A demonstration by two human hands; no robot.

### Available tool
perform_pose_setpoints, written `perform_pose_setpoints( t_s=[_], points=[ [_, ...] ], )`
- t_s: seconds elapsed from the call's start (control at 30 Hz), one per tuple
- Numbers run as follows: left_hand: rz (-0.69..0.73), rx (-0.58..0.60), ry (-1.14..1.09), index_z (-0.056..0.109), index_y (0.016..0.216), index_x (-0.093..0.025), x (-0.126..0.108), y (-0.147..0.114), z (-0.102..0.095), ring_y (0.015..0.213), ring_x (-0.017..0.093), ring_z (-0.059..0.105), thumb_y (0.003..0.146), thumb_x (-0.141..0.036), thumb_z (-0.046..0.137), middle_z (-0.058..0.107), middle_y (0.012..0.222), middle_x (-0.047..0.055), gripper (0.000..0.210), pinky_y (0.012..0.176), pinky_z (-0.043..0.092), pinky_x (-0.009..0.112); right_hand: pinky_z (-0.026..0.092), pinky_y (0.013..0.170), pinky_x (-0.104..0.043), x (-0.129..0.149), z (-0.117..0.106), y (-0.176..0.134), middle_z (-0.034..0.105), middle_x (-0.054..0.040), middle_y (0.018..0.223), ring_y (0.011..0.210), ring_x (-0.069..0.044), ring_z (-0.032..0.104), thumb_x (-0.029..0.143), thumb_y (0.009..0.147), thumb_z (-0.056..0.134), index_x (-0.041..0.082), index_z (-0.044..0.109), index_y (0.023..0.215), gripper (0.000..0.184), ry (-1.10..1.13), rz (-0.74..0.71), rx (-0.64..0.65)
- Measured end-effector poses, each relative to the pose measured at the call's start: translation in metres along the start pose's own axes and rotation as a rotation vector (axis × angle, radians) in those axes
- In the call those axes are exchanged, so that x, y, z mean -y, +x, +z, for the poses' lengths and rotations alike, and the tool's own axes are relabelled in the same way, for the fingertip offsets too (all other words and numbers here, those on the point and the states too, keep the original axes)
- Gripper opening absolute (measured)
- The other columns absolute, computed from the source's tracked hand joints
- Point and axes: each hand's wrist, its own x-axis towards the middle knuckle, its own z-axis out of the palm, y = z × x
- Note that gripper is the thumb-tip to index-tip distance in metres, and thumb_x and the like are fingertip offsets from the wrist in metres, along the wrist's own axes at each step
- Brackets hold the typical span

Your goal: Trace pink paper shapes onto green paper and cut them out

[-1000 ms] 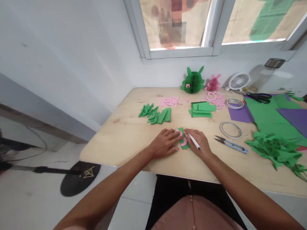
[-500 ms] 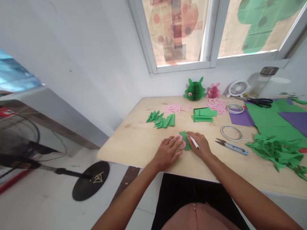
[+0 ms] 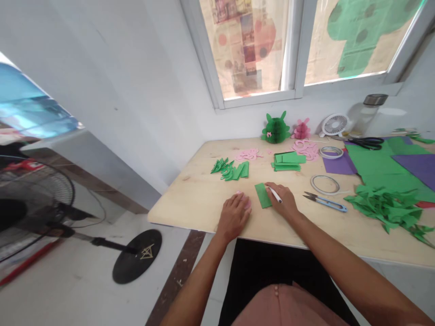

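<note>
On the wooden table, my right hand [image 3: 282,199] is closed around a white pen [image 3: 275,194] with a dark end. Its fingers also rest at the right edge of a small green paper rectangle [image 3: 262,196] lying flat. To the left of that rectangle, my left hand [image 3: 235,214] covers a pink paper cutout [image 3: 247,203], its fingers bent over it. Most of the cutout is hidden under the fingers. Bare tabletop separates the cutout from the green paper.
Green cut pieces [image 3: 228,169], pink cutouts [image 3: 248,154] and stacked green strips [image 3: 288,161] lie behind my hands. Blue-handled thread snips [image 3: 326,202], tape rolls [image 3: 324,184], green scraps [image 3: 387,206] and black scissors [image 3: 367,143] are to the right. A floor fan [image 3: 34,194] stands at the left.
The pink cutout has slid left off the green paper together with my left hand. My right hand stays at the green paper with the pen.
</note>
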Motion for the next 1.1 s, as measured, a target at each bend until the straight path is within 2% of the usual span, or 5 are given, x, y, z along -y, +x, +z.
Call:
perform_pose_setpoints(
  t_s=[0.27, 0.57, 0.73, 1.1],
  points=[
    [0.001, -0.072, -0.052, 0.057, 0.114, -0.020, 0.0030, -0.0006, 0.0031, 0.117, 0.025, 0.053, 0.089, -0.024, 0.047, 0.060, 0.123, 0.011, 0.028, 0.102, 0.042, 0.046, 0.050, 0.075, -0.035, -0.0063, 0.0035, -0.0001, 0.074, -0.0066, 0.098, 0.085, -0.023, 0.068, 0.031, 0.093, 0.040, 0.022, 0.062, 0.115, 0.032, 0.076, 0.020, -0.020],
    [-0.005, -0.104, -0.067, 0.060, 0.109, -0.021, 0.0032, -0.0023, 0.0053, 0.115, 0.024, 0.054, 0.087, -0.024, 0.050, 0.061, 0.120, 0.010, 0.025, 0.100, 0.043, 0.046, 0.049, 0.084, -0.038, -0.0052, 0.0030, 0.0034, 0.071, -0.0071, 0.112, 0.099, -0.023, 0.065, 0.030, 0.094, 0.041, 0.022, 0.064, 0.112, 0.030, 0.089, -0.102, 0.065],
    [-0.018, -0.116, -0.077, 0.061, 0.107, -0.022, 0.0040, -0.0032, 0.0067, 0.113, 0.025, 0.055, 0.086, -0.024, 0.051, 0.063, 0.118, 0.009, 0.024, 0.099, 0.043, 0.047, 0.048, 0.085, -0.040, -0.0038, 0.0032, 0.0027, 0.072, -0.0079, 0.108, 0.096, -0.024, 0.067, 0.026, 0.092, 0.046, 0.022, 0.065, 0.111, 0.027, 0.050, -0.134, 0.099],
    [-0.023, -0.153, -0.093, 0.061, 0.104, -0.023, 0.0034, -0.0038, 0.0035, 0.111, 0.026, 0.055, 0.085, -0.022, 0.050, 0.064, 0.114, 0.008, 0.022, 0.097, 0.044, 0.047, 0.050, 0.083, -0.036, -0.0038, 0.0024, 0.0024, 0.073, -0.0075, 0.106, 0.094, -0.022, 0.068, 0.022, 0.090, 0.047, 0.021, 0.063, 0.113, 0.027, 0.000, -0.150, 0.054]
  ],
)
